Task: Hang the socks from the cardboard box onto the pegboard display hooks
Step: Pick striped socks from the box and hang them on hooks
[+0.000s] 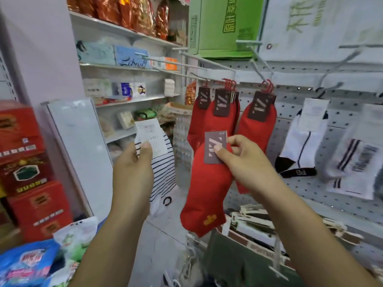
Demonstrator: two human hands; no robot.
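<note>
My left hand [132, 168] grips a white sock with black stripes [163, 172] by its white paper label, held up left of centre. A red sock [207, 195] with a grey card label hangs from my right hand [242, 162], whose thumb and fingers pinch the card. Just behind it, several red socks [259, 129] hang by red hangers on hooks [207, 67] of the grey pegboard [306, 183]. White socks with dark stripes [302, 146] hang further right. The cardboard box is not in view.
Shelves [128, 67] with packaged goods stand at the back left. Red boxes [27, 168] are stacked at the far left, snack bags [27, 264] at the bottom left. A green carton [223, 25] sits above the pegboard. Packaged items fill a rack [259, 230] below the hanging socks.
</note>
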